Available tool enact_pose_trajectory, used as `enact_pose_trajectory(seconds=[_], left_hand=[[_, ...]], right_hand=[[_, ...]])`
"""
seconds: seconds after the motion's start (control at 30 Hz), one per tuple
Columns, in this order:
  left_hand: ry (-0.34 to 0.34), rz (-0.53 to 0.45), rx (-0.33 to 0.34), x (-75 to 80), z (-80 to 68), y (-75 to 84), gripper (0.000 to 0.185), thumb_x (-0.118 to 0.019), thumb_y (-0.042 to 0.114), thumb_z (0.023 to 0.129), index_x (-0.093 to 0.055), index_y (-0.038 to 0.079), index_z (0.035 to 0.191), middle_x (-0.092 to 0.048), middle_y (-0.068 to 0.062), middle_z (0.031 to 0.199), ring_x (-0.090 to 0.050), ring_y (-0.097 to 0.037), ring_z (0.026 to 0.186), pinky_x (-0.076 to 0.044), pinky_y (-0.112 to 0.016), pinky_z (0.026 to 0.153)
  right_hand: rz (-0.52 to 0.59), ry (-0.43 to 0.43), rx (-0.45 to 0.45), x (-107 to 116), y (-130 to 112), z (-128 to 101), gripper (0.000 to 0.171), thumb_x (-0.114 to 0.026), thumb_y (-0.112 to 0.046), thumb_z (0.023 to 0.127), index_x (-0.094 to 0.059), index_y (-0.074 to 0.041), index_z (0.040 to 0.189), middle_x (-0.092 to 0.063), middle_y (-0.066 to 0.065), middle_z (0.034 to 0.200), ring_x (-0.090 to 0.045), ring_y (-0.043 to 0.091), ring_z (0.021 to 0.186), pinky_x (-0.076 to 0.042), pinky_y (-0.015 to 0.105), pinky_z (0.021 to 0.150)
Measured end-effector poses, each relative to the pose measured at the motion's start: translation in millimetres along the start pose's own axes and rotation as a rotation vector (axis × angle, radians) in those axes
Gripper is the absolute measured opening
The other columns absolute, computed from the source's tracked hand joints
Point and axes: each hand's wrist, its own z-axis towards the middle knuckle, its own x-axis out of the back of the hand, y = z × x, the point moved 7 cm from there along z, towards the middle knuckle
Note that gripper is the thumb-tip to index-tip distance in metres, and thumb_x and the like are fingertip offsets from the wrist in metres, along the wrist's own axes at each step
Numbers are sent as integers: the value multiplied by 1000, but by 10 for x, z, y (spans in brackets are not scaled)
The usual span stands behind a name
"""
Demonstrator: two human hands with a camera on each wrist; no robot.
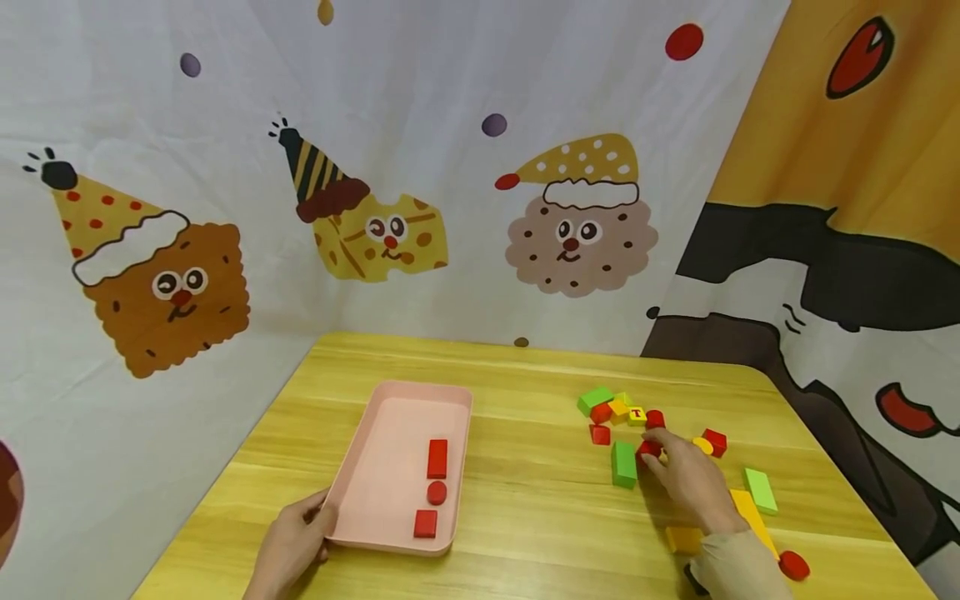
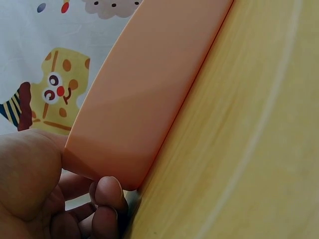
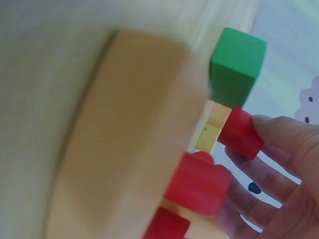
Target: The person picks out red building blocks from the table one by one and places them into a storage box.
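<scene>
My left hand (image 1: 292, 537) grips the near left corner of a pink tray (image 1: 367, 454), thumb at the rim and fingers curled at the outside. Three red blocks lie along the tray's right side: a rectangular block (image 1: 437, 458), a round one (image 1: 437, 492) and a squarish one (image 1: 425, 523). On the right of the table my right hand (image 1: 693, 479) pinches a red block (image 3: 241, 133) between thumb and fingers. Just left of that hand lies a green block (image 1: 623, 464). Another red block (image 3: 199, 183) shows close to the fingers in the right wrist view.
Several mixed blocks cluster behind the right hand, among them a green block (image 1: 596, 401) and a yellow cube with a letter (image 1: 637, 416). An orange block (image 1: 752, 521) and a red round block (image 1: 793, 566) lie by the right forearm. A printed curtain (image 1: 450, 100) hangs behind the wooden table (image 1: 532, 500).
</scene>
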Motion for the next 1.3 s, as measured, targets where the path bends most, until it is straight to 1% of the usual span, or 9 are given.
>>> enact_pose_trajectory(seconds=[0.13, 0.27, 0.33, 0.47, 0.63, 0.9, 1.07, 1.2, 1.3], left_hand=[[-5, -12, 3, -21, 1, 4, 46, -54, 18, 96, -52, -7, 135, -57, -6, 75, -55, -20, 54, -48, -30, 47], [-8, 4, -4, -35, -4, 9, 46, -53, 18, 96, -52, -7, 135, -56, -6, 74, -55, -20, 53, -47, -30, 47], [-11, 11, -4, -37, -6, 10, 47, -53, 19, 96, -51, -7, 136, -56, -6, 74, -55, -20, 53, -47, -30, 47], [-18, 27, 8, -27, -10, -3, 49, -53, 21, 97, -49, -7, 137, -56, -5, 76, -55, -19, 54, -47, -31, 48], [-18, 52, 15, -3, -18, -29, 50, -53, 22, 97, -49, -8, 137, -56, -5, 74, -55, -19, 53, -46, -31, 47], [-4, 32, -17, 22, 5, 19, 47, -53, 18, 96, -51, -6, 136, -56, -5, 74, -55, -20, 52, -46, -30, 47], [5, 22, -27, 38, 26, 43, 46, -54, 19, 96, -52, -4, 136, -57, -6, 76, -55, -19, 52, -46, -29, 47], [2, 31, -15, 39, 16, 37, 46, -54, 20, 96, -53, -2, 136, -57, -5, 77, -55, -18, 53, -46, -29, 48], [3, 32, -8, 35, 0, 28, 45, -54, 19, 96, -54, -1, 136, -56, -5, 76, -55, -18, 52, -45, -29, 48]], right_hand=[[-11, 32, 39, 63, -86, -10, 31, -73, -14, 87, -64, -5, 116, -68, 9, 96, -53, 17, 63, -44, 33, 52], [-30, 53, 57, 108, -142, -17, 30, -74, -13, 86, -65, -5, 113, -68, 10, 97, -52, 17, 60, -43, 33, 49], [-32, 66, 61, 126, -154, -14, 29, -75, -14, 85, -65, -6, 112, -68, 11, 100, -55, 18, 63, -46, 35, 50], [-16, 80, 64, 142, -193, 5, 29, -74, -15, 86, -66, -6, 113, -68, 12, 103, -63, 25, 77, -53, 43, 60], [17, 86, 69, 148, -293, 21, 32, -74, -14, 86, -65, -3, 116, -68, 13, 106, -64, 31, 88, -53, 50, 74], [36, 122, 114, 205, -516, 80, 32, -74, -16, 87, -67, -5, 116, -68, 10, 105, -64, 32, 90, -53, 48, 72], [31, 114, 136, 148, -632, 127, 33, -73, -17, 87, -66, -5, 117, -68, 10, 108, -64, 31, 91, -53, 47, 73], [45, 89, 148, 81, -716, 152, 33, -73, -16, 88, -66, -6, 119, -68, 9, 109, -64, 28, 91, -54, 45, 72], [51, 91, 171, 58, -787, 176, 33, -74, -14, 86, -66, -6, 117, -68, 8, 108, -64, 26, 88, -54, 43, 71]])
